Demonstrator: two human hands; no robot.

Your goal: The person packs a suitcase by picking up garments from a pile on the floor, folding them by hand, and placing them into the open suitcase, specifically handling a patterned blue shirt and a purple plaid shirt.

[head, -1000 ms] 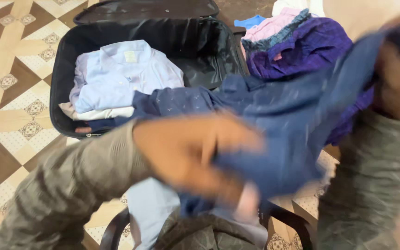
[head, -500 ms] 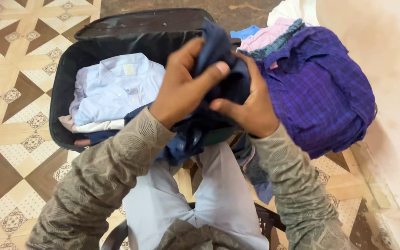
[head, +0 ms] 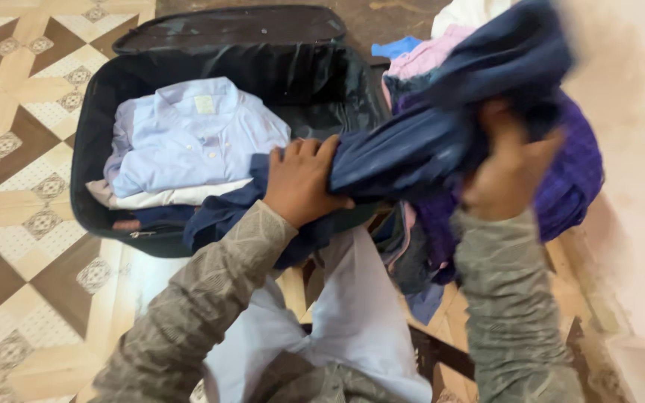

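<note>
My left hand grips one end of a dark navy garment near the front edge of an open black suitcase. At the other end my right hand, blurred, holds the same garment raised in front of a purple checked shirt. The garment stretches between both hands, and a loose part hangs down below my left hand. Inside the suitcase a folded light blue shirt lies on top of other folded clothes.
A pile of clothes, pink, blue and white, sits behind the purple shirt at the upper right. Patterned brown and cream floor tiles lie to the left. A pale wall runs along the right. My pale trousers show below.
My hands were together bunching the navy garment over the suitcase; now they have pulled apart, the right hand moving up and right, stretching the garment out.
</note>
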